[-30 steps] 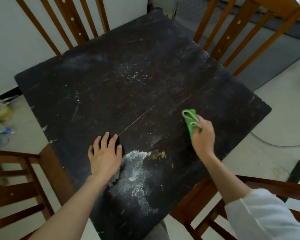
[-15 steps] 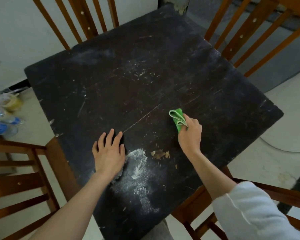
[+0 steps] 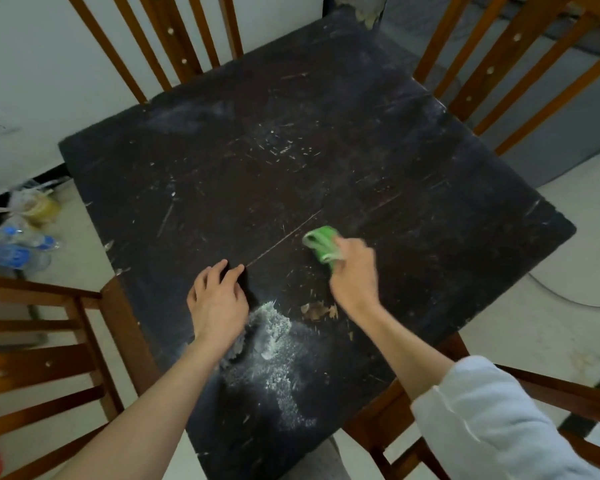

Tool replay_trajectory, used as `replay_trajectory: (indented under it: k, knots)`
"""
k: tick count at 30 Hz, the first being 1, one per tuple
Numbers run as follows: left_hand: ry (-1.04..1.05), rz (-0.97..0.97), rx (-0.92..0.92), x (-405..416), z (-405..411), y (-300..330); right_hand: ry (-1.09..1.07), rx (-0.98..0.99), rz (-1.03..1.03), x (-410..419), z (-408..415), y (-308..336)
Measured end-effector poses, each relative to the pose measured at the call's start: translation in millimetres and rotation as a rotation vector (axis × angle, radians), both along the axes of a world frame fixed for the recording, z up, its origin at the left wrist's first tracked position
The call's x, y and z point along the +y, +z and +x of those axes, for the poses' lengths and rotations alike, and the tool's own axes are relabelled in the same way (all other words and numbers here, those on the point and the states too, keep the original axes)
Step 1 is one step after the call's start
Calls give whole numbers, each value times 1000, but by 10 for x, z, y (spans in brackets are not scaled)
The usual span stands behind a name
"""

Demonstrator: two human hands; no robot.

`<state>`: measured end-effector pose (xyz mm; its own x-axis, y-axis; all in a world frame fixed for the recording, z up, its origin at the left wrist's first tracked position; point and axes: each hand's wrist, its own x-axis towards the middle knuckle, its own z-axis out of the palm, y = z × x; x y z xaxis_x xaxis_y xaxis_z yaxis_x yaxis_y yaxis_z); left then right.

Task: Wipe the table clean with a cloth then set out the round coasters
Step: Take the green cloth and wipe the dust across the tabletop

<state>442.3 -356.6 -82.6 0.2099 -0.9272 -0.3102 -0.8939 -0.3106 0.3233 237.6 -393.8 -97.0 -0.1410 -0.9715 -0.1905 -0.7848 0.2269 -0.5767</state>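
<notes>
A dark, scratched square table (image 3: 326,161) fills the view. My right hand (image 3: 352,275) is closed around a folded green cloth (image 3: 321,244) and presses it on the tabletop near the middle. My left hand (image 3: 219,299) lies flat on the table with its fingers apart, holding nothing. Between and below the two hands spreads a patch of white powder (image 3: 274,362), with a few brown flakes (image 3: 317,310) just right of it. No coasters are in view.
Wooden chairs stand around the table: one at the far left (image 3: 174,46), one at the far right (image 3: 499,64), one at the near left (image 3: 49,358), one at the near right (image 3: 551,386). Plastic bottles and bags (image 3: 21,233) lie on the floor at left.
My right hand has slid the green cloth leftward over the table, towards the centre and the powder. My left hand stays planted on the same spot.
</notes>
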Motion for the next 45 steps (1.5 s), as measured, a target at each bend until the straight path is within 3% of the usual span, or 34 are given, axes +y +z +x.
replay_trajectory:
  k: [3,4,5,7,11,14,16,17,19,21,22,24,26,28,29,30,32,34,36,39,42,45]
  knots:
    - [194,-39,116,-83,-27,31,577,-126,105,451,242,17]
    - [224,-49,124,-101,-32,40,654,-181,121,576,210,54]
    - [219,-59,115,-127,-66,45,623,-219,81,602,89,72]
    - [152,-71,76,-169,-154,53,352,-226,-37,494,-269,89]
    - [-70,-67,27,-186,-445,27,-127,45,-190,174,-1198,103]
    - [-232,-60,-29,-145,-671,-33,-471,76,-112,33,-1825,111]
    - [-265,-42,-47,-135,-764,-62,-588,130,-19,75,-1937,91]
    - [-263,-20,-52,-136,-783,-68,-518,194,-19,168,-1874,56]
    - [-240,24,-47,-135,-794,-87,-84,199,-32,475,-1575,46]
    - [-235,45,-54,-122,-773,-92,405,10,61,791,-1300,131]
    - [-241,46,-57,-118,-771,-95,531,-39,79,852,-1285,177]
    - [-239,57,-50,-133,-771,-92,382,-27,-23,749,-1462,198]
    - [-227,73,-36,-143,-780,-79,-48,56,-114,580,-1799,131]
    - [-226,79,-40,-150,-777,-59,-476,83,-81,526,-2035,81]
    - [-227,86,-38,-156,-773,-53,-574,114,-44,577,-2010,50]
    - [-228,94,-30,-168,-772,-40,-556,169,-50,668,-1890,22]
    - [-230,117,-3,-188,-757,2,-247,183,-89,952,-1431,43]
    - [-241,135,26,-214,-730,40,174,13,-3,1250,-953,140]
    - [-245,118,72,-199,-678,87,365,-80,25,1392,-758,188]
    - [-204,22,126,-111,-544,137,-41,-36,-91,1256,-949,103]
    - [-194,-29,127,58,-361,143,-431,11,-77,1208,-1046,75]
    - [-160,-41,105,246,-106,139,-227,52,-35,1536,-527,64]
